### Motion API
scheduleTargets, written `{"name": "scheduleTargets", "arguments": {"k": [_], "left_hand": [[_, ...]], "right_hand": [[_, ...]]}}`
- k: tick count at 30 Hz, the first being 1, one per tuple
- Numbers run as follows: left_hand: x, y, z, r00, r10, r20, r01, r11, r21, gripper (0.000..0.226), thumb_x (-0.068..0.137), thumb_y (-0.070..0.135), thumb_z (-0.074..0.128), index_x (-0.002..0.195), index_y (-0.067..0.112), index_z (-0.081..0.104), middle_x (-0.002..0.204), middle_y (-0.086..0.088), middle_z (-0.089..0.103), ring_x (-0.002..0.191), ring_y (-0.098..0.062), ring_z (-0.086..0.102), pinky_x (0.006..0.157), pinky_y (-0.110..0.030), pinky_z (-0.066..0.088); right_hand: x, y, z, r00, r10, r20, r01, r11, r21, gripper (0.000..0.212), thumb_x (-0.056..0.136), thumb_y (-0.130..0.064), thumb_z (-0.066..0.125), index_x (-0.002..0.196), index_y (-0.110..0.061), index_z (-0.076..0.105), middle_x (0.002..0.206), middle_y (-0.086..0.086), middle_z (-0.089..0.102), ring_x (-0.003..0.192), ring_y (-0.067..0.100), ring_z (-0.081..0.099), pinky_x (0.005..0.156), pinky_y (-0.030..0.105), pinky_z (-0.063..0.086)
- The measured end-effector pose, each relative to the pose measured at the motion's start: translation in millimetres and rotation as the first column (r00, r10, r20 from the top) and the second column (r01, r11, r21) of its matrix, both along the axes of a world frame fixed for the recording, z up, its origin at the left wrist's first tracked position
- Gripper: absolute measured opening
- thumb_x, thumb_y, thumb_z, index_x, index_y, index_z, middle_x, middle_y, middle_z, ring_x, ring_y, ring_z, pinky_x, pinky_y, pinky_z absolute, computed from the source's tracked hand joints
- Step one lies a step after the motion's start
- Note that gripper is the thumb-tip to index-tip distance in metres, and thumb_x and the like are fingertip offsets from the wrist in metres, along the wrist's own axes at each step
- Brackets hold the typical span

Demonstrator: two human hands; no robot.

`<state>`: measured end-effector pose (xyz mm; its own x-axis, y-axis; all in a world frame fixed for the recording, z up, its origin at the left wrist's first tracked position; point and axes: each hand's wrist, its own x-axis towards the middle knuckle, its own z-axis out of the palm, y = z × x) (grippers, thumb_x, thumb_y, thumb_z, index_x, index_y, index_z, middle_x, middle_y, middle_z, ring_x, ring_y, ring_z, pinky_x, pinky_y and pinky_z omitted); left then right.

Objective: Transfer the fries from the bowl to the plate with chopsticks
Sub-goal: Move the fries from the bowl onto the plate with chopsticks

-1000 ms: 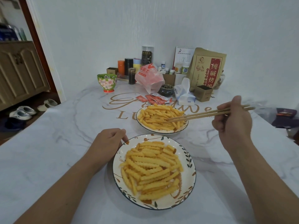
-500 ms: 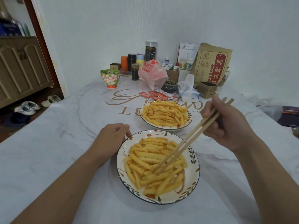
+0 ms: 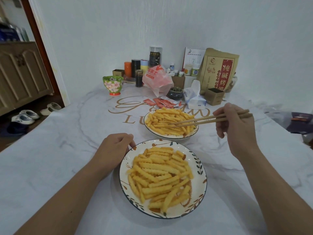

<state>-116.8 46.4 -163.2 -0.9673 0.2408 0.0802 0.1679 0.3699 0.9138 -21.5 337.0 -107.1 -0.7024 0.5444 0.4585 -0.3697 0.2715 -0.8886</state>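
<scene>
A pair of wooden chopsticks (image 3: 208,119) is being pinched by the curled fingers of the right hand (image 3: 234,122) at the right of the frame, with the tips being lowered into the crinkle-cut fries (image 3: 169,121) that are lying in the bowl (image 3: 191,135) at the centre. Whether a fry is being caught between the tips cannot be told. Below the bowl, in the lower centre, a leaf-patterned plate (image 3: 200,167) is being steadied at its upper-left rim by the left hand (image 3: 115,146), whose fingers are being kept loosely bent against the edge; a second heap of fries (image 3: 159,175) is resting on it. Both dishes are being borne by a marble-patterned table (image 3: 50,158). Along the upper centre, a floral cup (image 3: 113,84), a pink plastic bag (image 3: 157,78), ketchup sachets (image 3: 162,102), a tissue pack (image 3: 194,97) and a brown paper bag (image 3: 218,70) are being kept against the wall.
</scene>
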Motion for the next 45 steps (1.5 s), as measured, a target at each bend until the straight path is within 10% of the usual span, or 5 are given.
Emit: {"name": "scheduleTargets", "arguments": {"k": [29, 36, 39, 45], "left_hand": [[-2.0, -0.4, -1.5, 1.000, 0.001, -0.002, -0.001, 1.000, -0.026, 0.044, 0.104, 0.031, 0.050, 0.070, 0.013, 0.072, 0.052, 0.001, 0.059, 0.049, -0.013, 0.050, 0.060, -0.031, 0.041], [-0.8, 0.0, 0.5, 1.000, 0.000, 0.011, 0.000, 1.000, -0.016, 0.044, 0.104, 0.030, 0.050, 0.071, 0.011, 0.071, 0.049, 0.002, 0.057, 0.046, -0.011, 0.048, 0.060, -0.030, 0.039], [-0.5, -0.4, 1.1, 1.000, 0.001, 0.009, -0.001, 1.000, -0.021, 0.043, 0.104, 0.030, 0.050, 0.072, 0.011, 0.072, 0.050, 0.002, 0.058, 0.047, -0.012, 0.049, 0.060, -0.030, 0.040], [0.4, -0.7, 0.9, 1.000, 0.003, 0.004, -0.002, 1.000, -0.031, 0.043, 0.103, 0.030, 0.050, 0.072, 0.011, 0.071, 0.049, 0.002, 0.058, 0.047, -0.012, 0.049, 0.060, -0.031, 0.040]], "right_hand": [[-18.3, -32.7, -25.7, 0.995, 0.085, 0.056, -0.087, 0.996, 0.019, 0.043, 0.108, -0.028, 0.044, 0.083, 0.000, 0.066, 0.058, 0.009, 0.054, 0.042, 0.019, 0.049, 0.040, 0.028, 0.042], [-14.6, -21.9, -7.7, 0.998, -0.019, -0.054, 0.001, 0.949, -0.314, 0.058, 0.109, -0.040, 0.038, 0.068, -0.009, 0.064, 0.049, 0.006, 0.050, 0.039, 0.020, 0.043, 0.038, 0.024, 0.033], [-6.6, -1.8, 4.1, 0.982, 0.162, -0.095, -0.187, 0.806, -0.561, 0.058, 0.107, -0.042, 0.040, 0.063, -0.011, 0.060, 0.051, 0.005, 0.042, 0.040, 0.015, 0.034, 0.039, 0.020, 0.026], [8.0, 26.6, 6.5, 0.834, 0.551, -0.001, -0.488, 0.739, -0.464, 0.054, 0.104, -0.038, 0.039, 0.064, -0.009, 0.061, 0.048, 0.004, 0.037, 0.029, 0.010, 0.028, 0.031, 0.014, 0.025]]}}
